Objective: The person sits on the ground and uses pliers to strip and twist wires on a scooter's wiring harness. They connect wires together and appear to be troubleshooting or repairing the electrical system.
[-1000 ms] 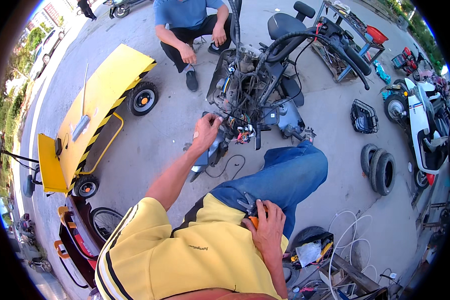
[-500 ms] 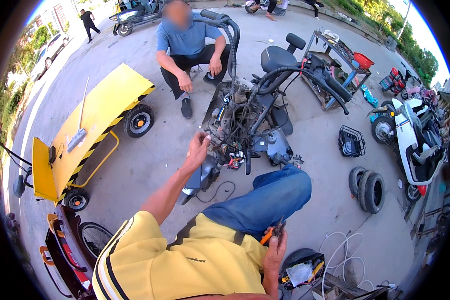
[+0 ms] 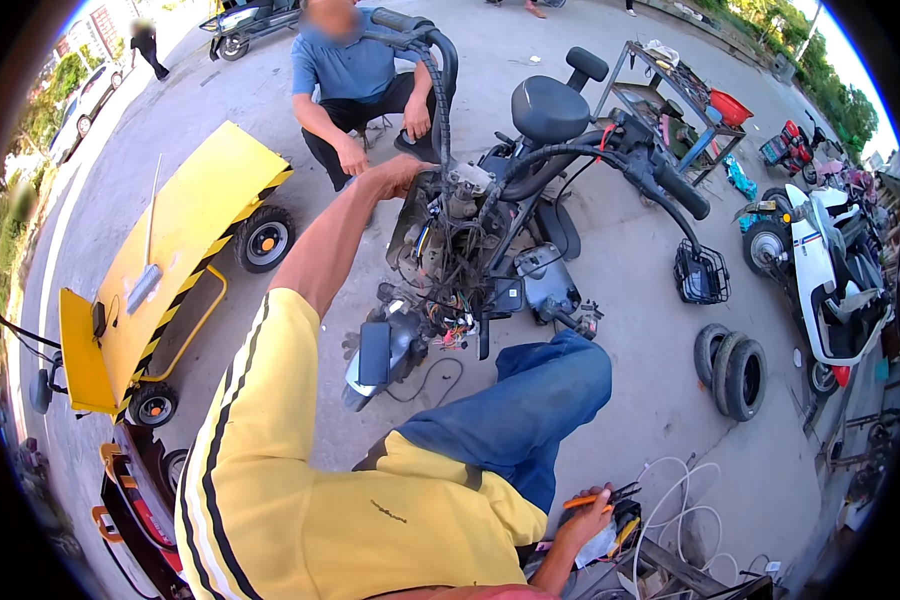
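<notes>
A partly stripped electric scooter (image 3: 448, 215) stands before me, its wiring bare below the handlebar. My left arm is stretched forward, and my left hand (image 3: 406, 174) is at the far left edge of the scooter's front, beside the handlebar stem; its fingers are largely hidden. Low on my right, my right hand (image 3: 588, 520) is closed around orange-handled pliers (image 3: 582, 500), whose dark jaws point away to the right. Loose coloured wires (image 3: 458, 330) hang at the scooter's middle. A dark flat rectangular thing (image 3: 375, 353) lies on the grey part nearer me.
A person in a blue shirt (image 3: 345, 75) squats beyond the scooter. At left stands a yellow cart (image 3: 185, 215) with a brush on it. To the right are worn tyres (image 3: 732, 372), a black basket (image 3: 701, 273), a tool rack (image 3: 670, 90) and a white scooter (image 3: 820, 285).
My left hand has moved forward from near the wiring to the scooter's far left edge. My right hand has shifted rightward and lower with the pliers, and the view has shifted slightly.
</notes>
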A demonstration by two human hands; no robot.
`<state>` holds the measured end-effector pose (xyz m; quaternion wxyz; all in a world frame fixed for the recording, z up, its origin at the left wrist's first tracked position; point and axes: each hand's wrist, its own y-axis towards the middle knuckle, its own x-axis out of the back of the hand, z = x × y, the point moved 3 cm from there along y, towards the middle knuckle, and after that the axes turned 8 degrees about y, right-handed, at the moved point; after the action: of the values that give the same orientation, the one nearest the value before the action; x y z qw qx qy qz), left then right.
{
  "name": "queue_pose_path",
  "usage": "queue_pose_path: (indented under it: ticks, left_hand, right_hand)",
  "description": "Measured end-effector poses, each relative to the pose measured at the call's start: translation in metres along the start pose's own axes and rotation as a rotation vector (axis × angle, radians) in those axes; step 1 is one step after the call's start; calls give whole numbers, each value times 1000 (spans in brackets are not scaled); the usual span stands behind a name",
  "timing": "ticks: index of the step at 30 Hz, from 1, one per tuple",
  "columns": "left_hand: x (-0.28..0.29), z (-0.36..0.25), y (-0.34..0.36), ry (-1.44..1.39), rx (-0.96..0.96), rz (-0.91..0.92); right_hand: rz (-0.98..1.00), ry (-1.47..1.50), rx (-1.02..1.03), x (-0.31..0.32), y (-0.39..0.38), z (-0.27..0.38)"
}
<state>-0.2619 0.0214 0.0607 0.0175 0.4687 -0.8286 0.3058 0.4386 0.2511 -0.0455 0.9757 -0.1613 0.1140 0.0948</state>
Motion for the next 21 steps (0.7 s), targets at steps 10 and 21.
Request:
queue_pose_path:
  ticks: [10,21]
  left_hand:
    - [1,-15,52,302,-348,606]
    - [19,32,105,73,-175,416]
  right_hand:
    - [-191,-428,-194,116,4,-96]
    - [-133,-479,-315,150,-1,-124]
